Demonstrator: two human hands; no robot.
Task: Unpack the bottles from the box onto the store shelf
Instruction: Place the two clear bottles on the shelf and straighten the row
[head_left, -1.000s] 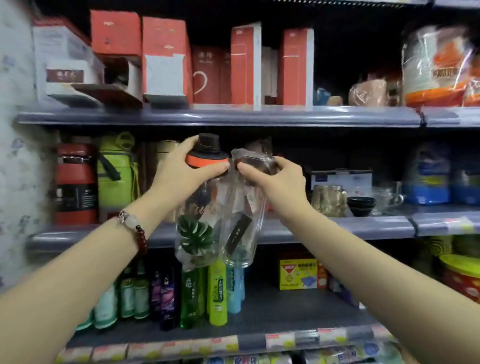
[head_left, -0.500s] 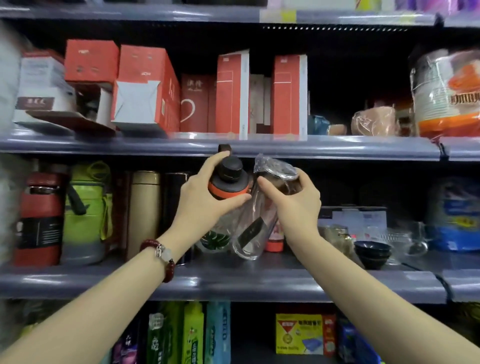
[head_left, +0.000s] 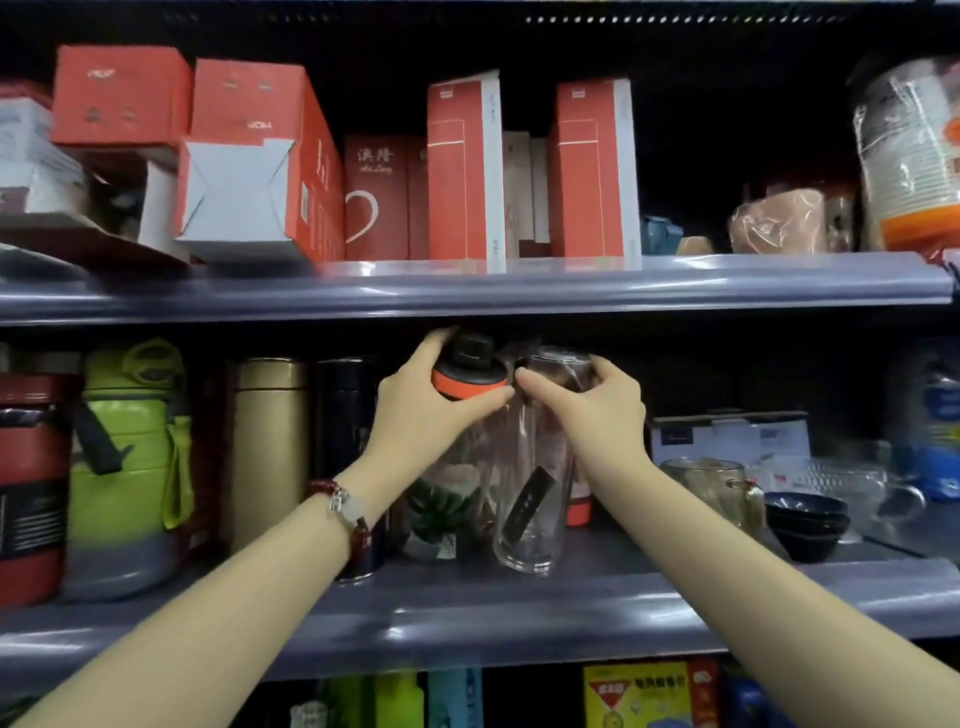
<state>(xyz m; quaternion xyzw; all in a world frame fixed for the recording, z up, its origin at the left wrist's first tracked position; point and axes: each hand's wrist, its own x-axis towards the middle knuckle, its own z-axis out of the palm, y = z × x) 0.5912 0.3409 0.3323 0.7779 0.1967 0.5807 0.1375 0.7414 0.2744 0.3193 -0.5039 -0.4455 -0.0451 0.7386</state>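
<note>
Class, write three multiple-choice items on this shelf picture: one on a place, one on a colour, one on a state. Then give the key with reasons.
1. Where do the two clear bottles being handled stand?
A. top shelf
B. middle shelf
C. floor

2. What colour is the band under the black cap?
A. orange
B. blue
C. white

3. What is the left hand doing?
A. hanging free
B. pointing
C. gripping a bottle top

Key:
1 B: the leaf-print bottle and the wrapped clear bottle stand on the middle shelf.
2 A: the band is orange.
3 C: the left hand wraps the cap; the right hand holds the other bottle's top.
</note>
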